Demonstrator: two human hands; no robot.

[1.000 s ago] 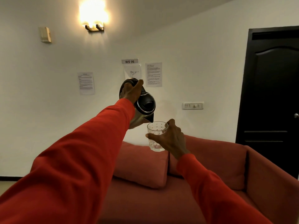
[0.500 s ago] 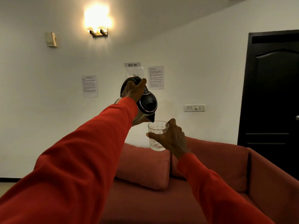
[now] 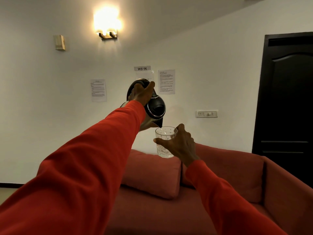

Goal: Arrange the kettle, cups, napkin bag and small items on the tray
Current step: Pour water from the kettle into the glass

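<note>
Kettle: I hold the kettle up in the air in front of me, tipped forward and to the right so its spout points down at the glass; I judge this is a pouring pose.
Spout: its tip sits at the rim of the glass cup, touching or just above it, I cannot tell which. I see no clear stream.
Glass cup: upright, lifted just below the spout so anything poured would land inside; whether it holds liquid is too hard to tell.
Left hand: my left hand is wrapped round the kettle's handle, thumb laid along the top, wrist bent to tilt the body.
Right hand: my right hand is curled round the side of the cup, thumb in front, fingers behind.
Arms: both stretched out, red sleeves to the wrists, left arm raised higher.
Tray: not in view, so neither item is on it yet.
Surroundings: a red sofa below my hands, a white wall with papers and a lit lamp, a dark door to the right.
</note>
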